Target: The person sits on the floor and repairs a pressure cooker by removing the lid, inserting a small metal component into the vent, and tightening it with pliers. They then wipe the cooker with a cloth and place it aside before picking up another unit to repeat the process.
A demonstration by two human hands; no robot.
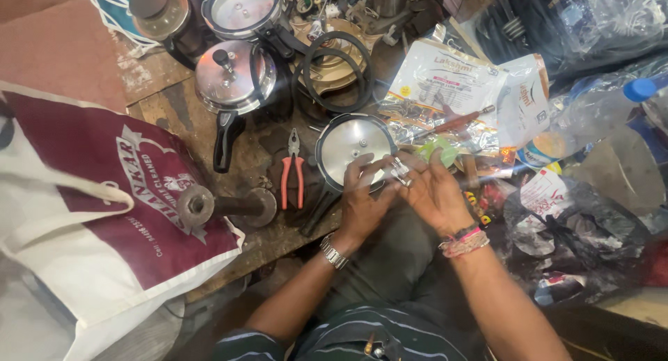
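Both of my hands meet over the lower edge of a round steel pressure-cooker lid [351, 144] that lies flat on the wooden bench. My left hand [363, 197], with a metal watch on the wrist, and my right hand [433, 192], with thread bands on the wrist, pinch a small shiny metal part [399, 171] between their fingertips. The lid's black handle [316, 211] points toward me beneath the left hand.
Red-handled pliers [293, 173] lie left of the lid. A metal spool-shaped tool [223, 206], a maroon and white cloth bag [111, 201], two more cooker lids [233, 79], black rubber gaskets [337, 68], plastic packets [452, 82] and a plastic bottle [612, 107] crowd the bench.
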